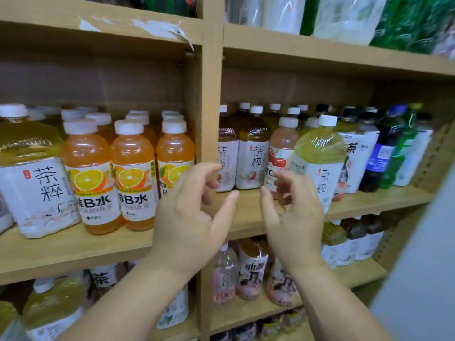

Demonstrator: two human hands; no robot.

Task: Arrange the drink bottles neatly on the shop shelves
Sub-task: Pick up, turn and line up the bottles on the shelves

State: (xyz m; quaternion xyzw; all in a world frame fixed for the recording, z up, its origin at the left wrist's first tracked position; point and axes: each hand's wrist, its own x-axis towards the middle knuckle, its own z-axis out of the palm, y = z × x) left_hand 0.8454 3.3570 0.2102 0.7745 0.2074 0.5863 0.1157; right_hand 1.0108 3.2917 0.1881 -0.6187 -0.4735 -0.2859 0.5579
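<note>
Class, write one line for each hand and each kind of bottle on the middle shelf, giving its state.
Left hand, fingers loosely curled, holds nothing.
Right hand, fingers loosely curled, holds nothing.
Orange drink bottles, upright, capped, in rows.
Brown tea bottles, upright, capped.
Cherry drink bottle, upright, capped.
Yellow-green tea bottle by right hand, upright, capped, forward of its neighbours.
</note>
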